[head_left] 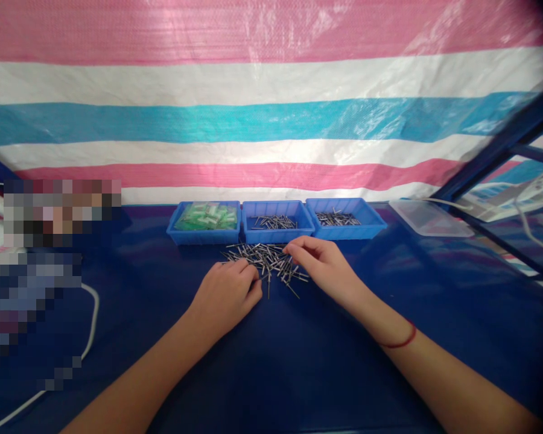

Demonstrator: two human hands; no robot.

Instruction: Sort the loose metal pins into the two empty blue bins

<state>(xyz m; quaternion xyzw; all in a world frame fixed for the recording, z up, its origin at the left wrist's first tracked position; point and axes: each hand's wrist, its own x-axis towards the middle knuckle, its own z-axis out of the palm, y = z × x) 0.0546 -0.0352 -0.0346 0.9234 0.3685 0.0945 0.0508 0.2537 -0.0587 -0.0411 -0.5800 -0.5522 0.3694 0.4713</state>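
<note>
A loose pile of silver blind rivets [266, 258] lies on the dark blue table, in front of the bins. At the pile's left edge rests my left hand [228, 292], its fingers curled down; anything under them is hidden. My right hand [321, 265] reaches in from the right, thumb and forefinger pinched at the pile's upper right side on what looks like a rivet. Behind the pile, the middle blue bin [278, 234] and the right blue bin [366, 217] both contain rivets. The left blue bin [203, 238] holds green-and-white pieces in a clear bag.
A clear plastic lid [428, 218] lies at the right rear of the table [276, 367]. A white cable [94, 313] curves along the left side, near a blurred-out area. Striped plastic sheeting [253, 123] hangs behind the bins, and dark frame bars [493, 147] stand at right.
</note>
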